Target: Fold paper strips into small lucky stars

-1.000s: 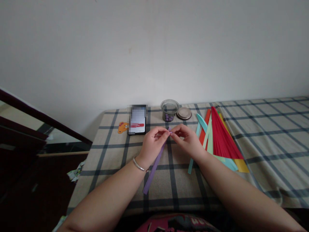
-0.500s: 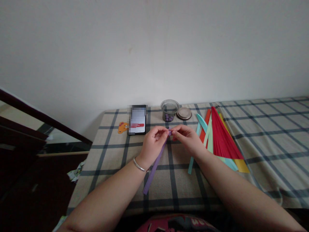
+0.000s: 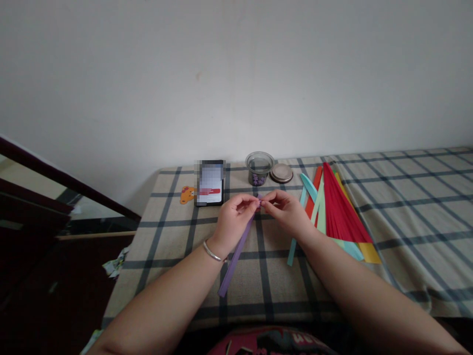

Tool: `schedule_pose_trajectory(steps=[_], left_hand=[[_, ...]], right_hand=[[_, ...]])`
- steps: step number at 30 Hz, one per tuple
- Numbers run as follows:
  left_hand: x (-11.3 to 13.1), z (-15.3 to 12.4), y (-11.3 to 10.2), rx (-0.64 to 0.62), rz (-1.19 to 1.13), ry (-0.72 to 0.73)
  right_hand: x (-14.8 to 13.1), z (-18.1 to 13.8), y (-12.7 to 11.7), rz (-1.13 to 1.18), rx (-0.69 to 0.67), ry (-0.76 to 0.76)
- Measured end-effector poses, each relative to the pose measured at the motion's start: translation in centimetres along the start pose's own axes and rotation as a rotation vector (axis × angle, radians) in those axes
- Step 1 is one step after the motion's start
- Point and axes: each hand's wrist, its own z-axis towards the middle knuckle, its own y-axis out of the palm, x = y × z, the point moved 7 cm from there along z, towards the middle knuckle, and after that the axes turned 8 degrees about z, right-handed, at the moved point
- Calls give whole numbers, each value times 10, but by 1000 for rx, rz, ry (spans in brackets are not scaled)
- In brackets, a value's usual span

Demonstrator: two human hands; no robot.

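A long purple paper strip (image 3: 236,257) slants from between my fingertips down toward the front of the table. My left hand (image 3: 236,215) pinches its upper end, a bracelet round the wrist. Facing it, my right hand (image 3: 284,211) closes thumb and forefinger on the same end, and the two sets of fingertips nearly touch. The fingers mostly cover that end, so its shape is hard to make out. Just beyond the hands stands a clear plastic cup (image 3: 259,165) with several small purple pieces (image 3: 257,179) at its bottom.
Right of the cup lies a round lid (image 3: 282,172). A fan of red strips (image 3: 342,212) rests over yellow, green and blue ones beside my right forearm. A phone (image 3: 210,183) stands at the back left by a bear cutout (image 3: 187,195). Checked cloth (image 3: 170,246) covers the table.
My right fingertips have shifted slightly at the strip's upper end, and less purple shows between the hands. Otherwise the scene is almost the same.
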Motion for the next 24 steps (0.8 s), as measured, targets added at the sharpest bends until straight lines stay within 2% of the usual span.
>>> schedule_pose_trajectory(steps=[7, 14, 24], left_hand=[[10, -3, 2, -35, 117, 156], [1, 0, 1, 0, -20, 76], [-4, 2, 1, -10, -74, 13]], right_hand=[[4, 3, 2, 151, -9, 85], [5, 3, 1, 265, 15, 109], [-13, -3, -3, -159, 26, -164]])
